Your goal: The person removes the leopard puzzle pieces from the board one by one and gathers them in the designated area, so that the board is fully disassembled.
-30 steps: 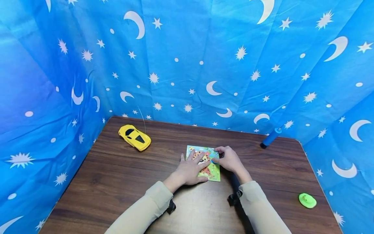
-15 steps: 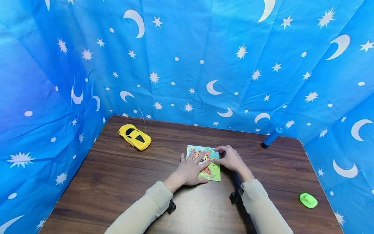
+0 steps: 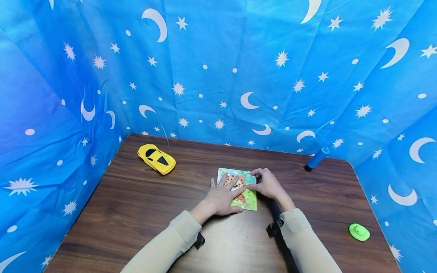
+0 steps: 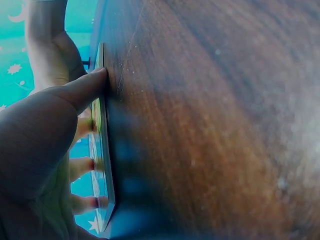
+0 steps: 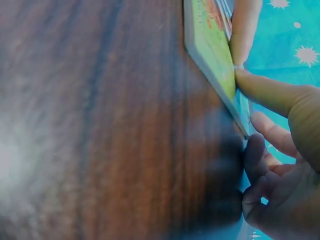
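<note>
A thin square puzzle board point(image 3: 251, 203) with a spotted cartoon animal on green and light blue lies flat on the table. My left hand point(image 3: 220, 199) rests on it with fingers spread, covering much of the picture. In the left wrist view, the left thumb point(image 4: 90, 85) touches the board's near edge. My right hand point(image 3: 270, 185) is at the board's right side, its thumb and index finger bent onto the face near the upper right. The right wrist view has the right thumb point(image 5: 265, 90) on the board, with the other fingers curled beside its edge.
A yellow toy car point(image 3: 157, 159) with a thin upright wire is at the back left of the wooden table point(image 3: 136, 212). Toward the back right lies a blue hand pump point(image 3: 316, 159). A small green hat-shaped object point(image 3: 359, 232) sits at the right. Blue star-patterned cloth point(image 3: 205, 83) surrounds the table.
The head view has shifted slightly. Both hands stay in nearly the same place on the board, and no object has visibly moved.
</note>
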Tool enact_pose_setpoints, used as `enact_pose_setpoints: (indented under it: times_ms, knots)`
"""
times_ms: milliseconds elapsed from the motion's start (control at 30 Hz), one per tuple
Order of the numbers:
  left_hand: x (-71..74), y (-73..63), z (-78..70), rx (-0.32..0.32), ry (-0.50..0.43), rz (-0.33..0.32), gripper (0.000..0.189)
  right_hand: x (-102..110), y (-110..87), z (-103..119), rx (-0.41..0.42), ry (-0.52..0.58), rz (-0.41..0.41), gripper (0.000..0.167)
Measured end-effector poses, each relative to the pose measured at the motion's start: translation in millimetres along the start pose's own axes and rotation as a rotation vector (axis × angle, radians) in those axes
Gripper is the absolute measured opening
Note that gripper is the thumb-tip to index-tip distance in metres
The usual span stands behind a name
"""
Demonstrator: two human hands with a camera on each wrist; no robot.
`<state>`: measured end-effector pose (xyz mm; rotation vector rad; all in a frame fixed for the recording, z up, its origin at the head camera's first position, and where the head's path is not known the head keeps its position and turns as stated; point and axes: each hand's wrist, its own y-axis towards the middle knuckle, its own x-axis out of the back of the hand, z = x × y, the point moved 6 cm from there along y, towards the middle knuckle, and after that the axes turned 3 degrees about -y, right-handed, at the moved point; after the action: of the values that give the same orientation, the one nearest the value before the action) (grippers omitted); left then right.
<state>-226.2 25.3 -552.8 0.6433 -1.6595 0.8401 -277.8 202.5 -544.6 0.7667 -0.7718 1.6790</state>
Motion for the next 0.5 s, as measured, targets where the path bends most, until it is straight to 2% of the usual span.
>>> enact_pose_setpoints:
  times_ms: [133,300,500]
  knots:
    - [-1.0,0.6,0.2,0.0,0.0,-0.006,0.081,1.4,-2.1,-2.0,-0.028,-0.037,-0.04,0.053]
    - [0.0,-0.2,-0.4,-0.001,-0.005,-0.006,0.082,1.7,-4.7,-3.8,-0.042,-0.069,-0.055,0.054]
    - [0.7,-0.7,0.2,-0.001,-0.016,-0.009,0.081,3.3,-5.6,-4.1,-0.017,-0.092,-0.087,0.055]
